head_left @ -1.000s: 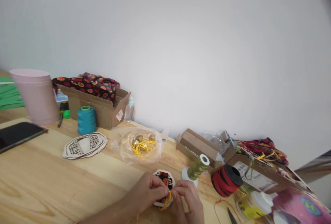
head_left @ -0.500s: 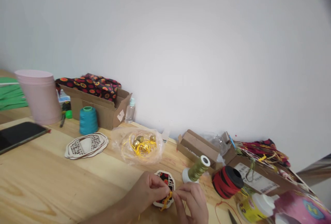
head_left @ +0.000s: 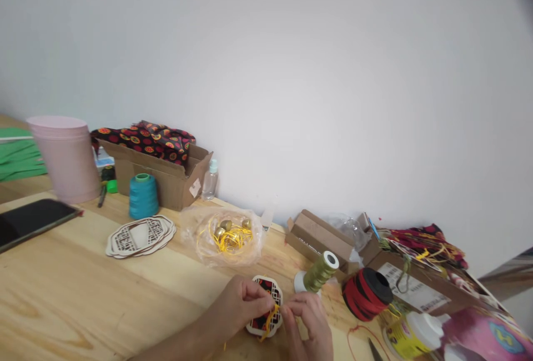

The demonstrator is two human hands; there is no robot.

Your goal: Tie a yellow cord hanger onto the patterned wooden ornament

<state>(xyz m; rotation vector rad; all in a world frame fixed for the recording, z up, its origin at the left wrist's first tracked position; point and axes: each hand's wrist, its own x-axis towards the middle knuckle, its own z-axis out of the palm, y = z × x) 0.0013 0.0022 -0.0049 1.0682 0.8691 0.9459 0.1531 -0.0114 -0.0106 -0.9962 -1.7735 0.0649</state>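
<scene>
A small wooden lattice ornament (head_left: 278,290), backed with dark patterned fabric, lies on the table at the bottom centre. Over its lower part runs a yellow cord (head_left: 270,319). My left hand (head_left: 239,305) comes in from the left, thumb and forefinger pinched on the cord. From the right, my right hand (head_left: 308,322) also has its fingertips closed at the cord, close beside the left fingertips. Part of the ornament is hidden behind the left fingers, and the exact lie of the cord between the fingertips is too small to tell.
Behind the hands lies a plastic bag (head_left: 195,233) with bells on yellow cord. An olive thread spool (head_left: 320,273), a red cord spool (head_left: 364,293) and a glue bottle (head_left: 410,333) stand right. Wooden frames (head_left: 139,236), a teal cone (head_left: 143,197) and a phone (head_left: 35,219) are left.
Both hands stay pinched at the yellow cord with hardly any movement. My right hand has shifted very slightly, and the whole view has tilted a little.
</scene>
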